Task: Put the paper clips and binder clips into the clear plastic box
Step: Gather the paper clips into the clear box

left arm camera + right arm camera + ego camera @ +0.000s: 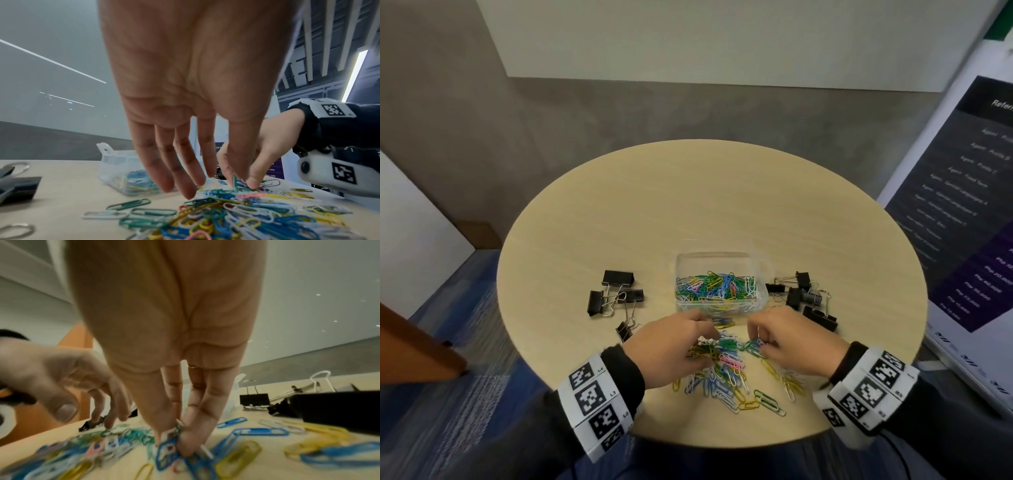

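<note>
A clear plastic box (717, 254) partly filled with coloured paper clips stands mid-table. In front of it lies a loose pile of paper clips (729, 371). Black binder clips lie in a left group (613, 294) and a right group (804, 298). My left hand (705, 337) reaches down onto the pile's left part, fingers spread and thumb apart (218, 190), with nothing pinched. At the pile's right part, my right hand (758, 342) pinches a small bunch of blue and white paper clips (168, 446) between thumb and fingers (174, 439).
The round beige table (688, 205) is bare behind the box (115, 170). One binder clip (625, 330) lies just left of my left hand. A printed banner (969, 222) stands to the right, and a brown panel (410, 349) to the left.
</note>
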